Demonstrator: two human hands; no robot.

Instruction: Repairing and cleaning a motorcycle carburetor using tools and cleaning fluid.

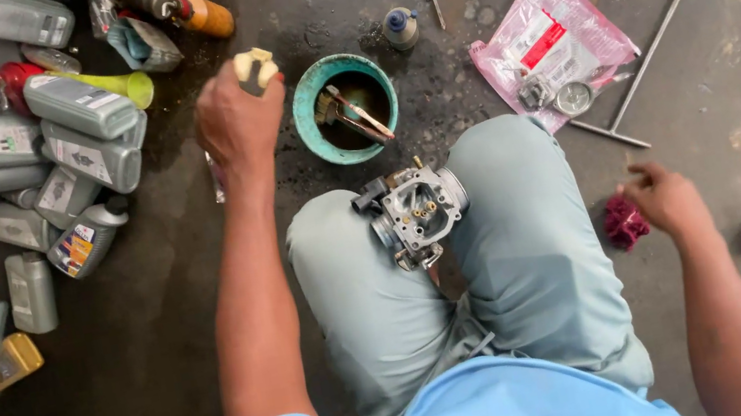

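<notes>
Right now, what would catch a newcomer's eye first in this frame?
The metal carburettor body resting between the person's knees at centre stands out first. Just above it, the left hand holds a small cream-coloured part beside a teal bowl of dark liquid. At far left lies a heap of grey oil bottles, and the right hand reaches toward a red rag.

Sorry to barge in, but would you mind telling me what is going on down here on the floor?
A person crouches on an oil-stained floor with a metal carburettor body balanced between the knees. The left hand holds a small cream-coloured part up beside a teal bowl with tools in it. The right hand reaches toward a red rag. Grey oil bottles lie piled at the left; a pink parts bag lies ahead.
</notes>
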